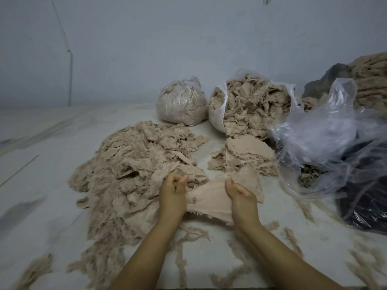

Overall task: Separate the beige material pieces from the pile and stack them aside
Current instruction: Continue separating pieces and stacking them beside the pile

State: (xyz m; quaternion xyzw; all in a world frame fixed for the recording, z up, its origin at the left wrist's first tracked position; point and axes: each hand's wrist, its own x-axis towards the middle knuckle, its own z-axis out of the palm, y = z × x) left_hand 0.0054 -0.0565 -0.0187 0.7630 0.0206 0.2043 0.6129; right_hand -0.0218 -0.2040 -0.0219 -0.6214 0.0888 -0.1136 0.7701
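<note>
A large loose pile of beige fabric scraps (pixel 134 170) spreads over the white floor at centre left. My left hand (pixel 172 195) and my right hand (pixel 243 197) both grip one beige piece (pixel 209 198), stretched between them at the pile's near right edge. Beyond my right hand lies a smaller, flatter stack of beige pieces (pixel 245 158), apart from the big pile.
An open white bag full of beige scraps (pixel 251 105) and a tied clear bag (pixel 180 101) stand at the back. Crumpled clear plastic (pixel 326 135) and dark bags (pixel 364 208) fill the right side. Frayed threads (pixel 194 233) litter the floor near my arms. A wall rises behind.
</note>
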